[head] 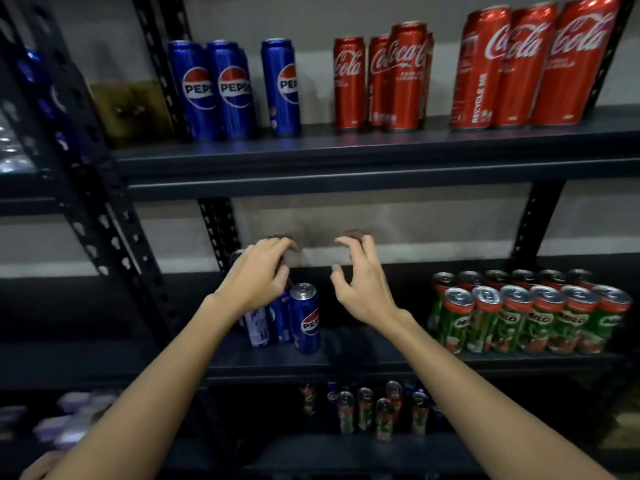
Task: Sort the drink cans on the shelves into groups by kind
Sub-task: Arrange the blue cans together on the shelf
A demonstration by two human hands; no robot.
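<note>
Blue aluminium is the concern here: a small cluster of Pepsi cans [304, 318] stands on the middle shelf [363, 355], packed close together at its left part, and the left hand [258, 275] reaches down over their tops with curled fingers; whether it actually grips a can beneath it I cannot tell, since the palm hides the contact. The right hand [360, 282] hovers just beside, fingers spread and bent, holding nothing. Tall slim cans standing this tight tip easily, so lifting one at an angle could knock its neighbours over or roll them off the shelf's front edge onto the mixed cans [377, 410] on the shelf below. Further right the Milo cans [530, 317] stand in tidy rows, well apart from the hands, and a careless sweep of the right forearm could disturb them. Above, more Pepsi cans [221, 88] and Coca-Cola cans [408, 77] are already grouped on the upper shelf [346, 143], whose edge overhangs the raised hands.
</note>
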